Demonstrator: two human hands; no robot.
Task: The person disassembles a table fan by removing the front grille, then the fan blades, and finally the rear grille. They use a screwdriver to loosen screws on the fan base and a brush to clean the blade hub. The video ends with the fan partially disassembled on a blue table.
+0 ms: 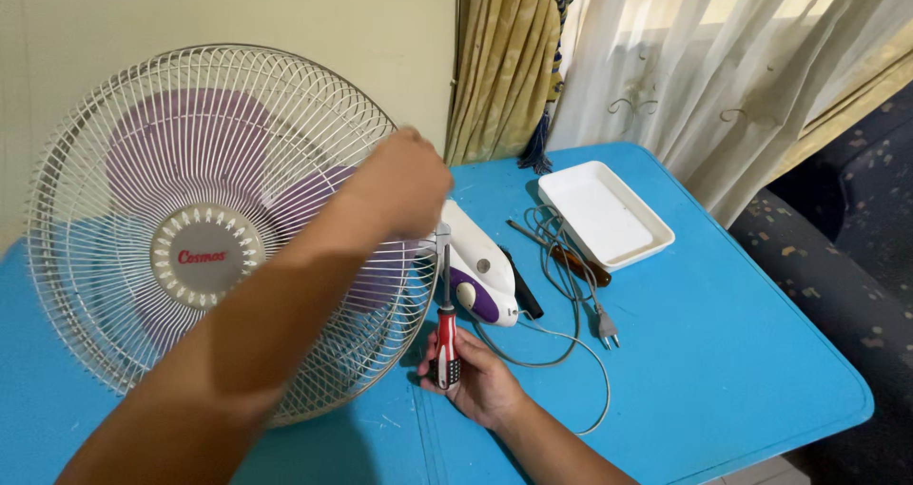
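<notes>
We are working a screw at the fan (204, 247) rim: right hand (480, 382) clamped on the screwdriver (446, 338), left hand (409, 185) pinching the guard. Next, steady turning seems needed.

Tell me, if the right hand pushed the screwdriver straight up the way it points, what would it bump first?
The right hand aims the screwdriver up at the fan cage rim, just under the left hand. It would probably meet a clip on the rim first; its tip already looks to be there, though depth is unclear.
</notes>
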